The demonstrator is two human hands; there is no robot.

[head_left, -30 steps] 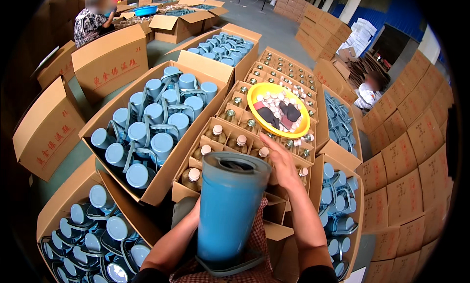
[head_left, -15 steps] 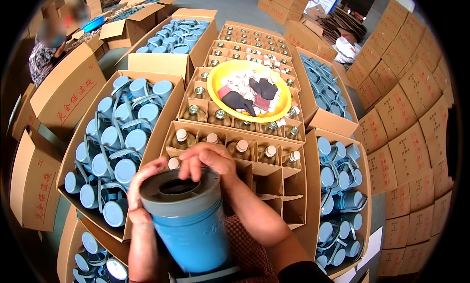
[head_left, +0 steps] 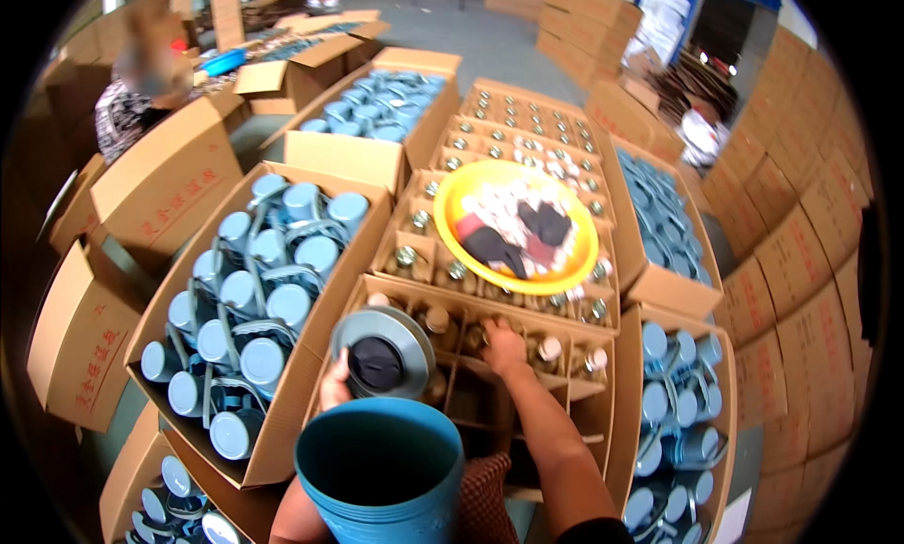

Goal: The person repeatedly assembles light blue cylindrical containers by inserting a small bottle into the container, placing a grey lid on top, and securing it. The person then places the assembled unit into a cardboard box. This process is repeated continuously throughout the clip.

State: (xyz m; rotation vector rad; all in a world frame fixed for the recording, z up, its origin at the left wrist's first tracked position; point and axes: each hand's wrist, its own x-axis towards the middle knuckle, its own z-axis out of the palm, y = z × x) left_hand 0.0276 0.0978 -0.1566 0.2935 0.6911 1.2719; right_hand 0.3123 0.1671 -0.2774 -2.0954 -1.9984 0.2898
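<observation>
My left hand [head_left: 334,384] is closed on the edge of a round grey collar [head_left: 419,341] with a black centre, tilted above the carton's near left corner. Below it, close to my body, stands a blue flask body [head_left: 377,506], its top uncovered and its inside dark. My right hand [head_left: 506,344] reaches into the divided carton [head_left: 603,403], fingers closed round the top of a glass bottle [head_left: 473,339]; the fingers hide its cap. White-capped bottles, such as one bottle [head_left: 543,354] to the right, stand in the same row.
A yellow basin [head_left: 450,233] of white caps with dark gloves rests on the bottle cartons beyond. Left and right stand cartons packed with blue flasks [head_left: 268,363]. Stacked boxes [head_left: 800,280] line the right side. Another person [head_left: 122,115] is at the far left.
The grey collar has come off the blue flask body and is in my left hand. My right hand has left the collar and moved forward to a bottle. The view has shifted.
</observation>
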